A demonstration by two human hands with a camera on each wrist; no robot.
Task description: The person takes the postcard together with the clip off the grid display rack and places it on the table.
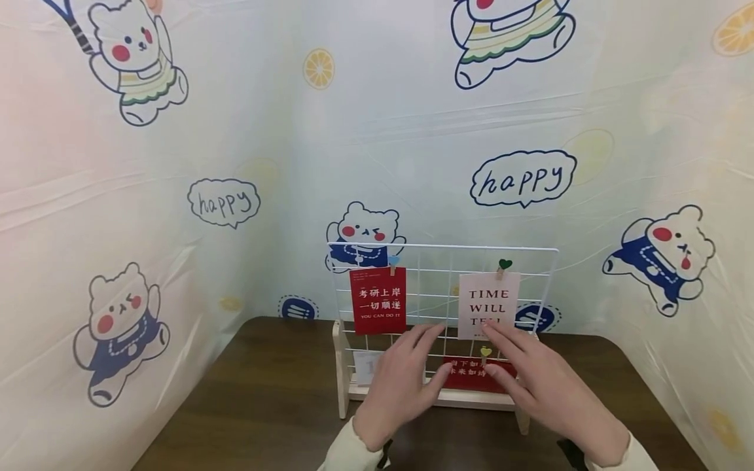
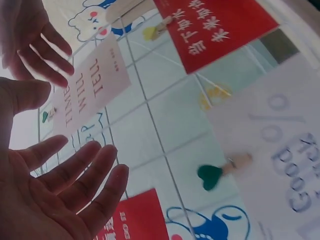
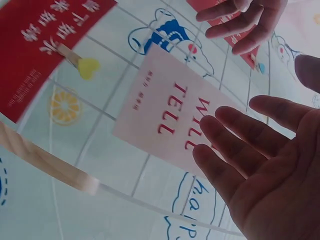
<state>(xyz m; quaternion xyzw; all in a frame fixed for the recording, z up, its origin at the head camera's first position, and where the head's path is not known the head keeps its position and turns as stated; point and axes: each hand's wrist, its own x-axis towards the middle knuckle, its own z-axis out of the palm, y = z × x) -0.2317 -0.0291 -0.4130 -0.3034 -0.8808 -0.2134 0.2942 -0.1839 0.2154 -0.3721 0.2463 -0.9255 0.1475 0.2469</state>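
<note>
So we've got both hands empty, fingers relaxed and slightly spread: left hand point(image 1: 403, 379) at bottom centre, right hand point(image 1: 550, 386) lower right in the head view. Just past them the white wire rack point(image 1: 442, 246) stands upright on the worktop point(image 1: 283, 379), long axis running left to right across the frame, pretty much square-on to us. Down low, the red card point(image 1: 465, 375) is partly behind both thumbs, and the pale "Good Luck" card point(image 1: 365, 366) is half covered by the left hand and cut off in the left wrist view. Higher up, the right hand's nearer the TIME WILL TELL card point(image 1: 489, 301); its fingertips overlap the bottom, but we honestly can't tell if they're touching. The YOU CAN DO IT card point(image 1: 379, 301) is up left.
</note>
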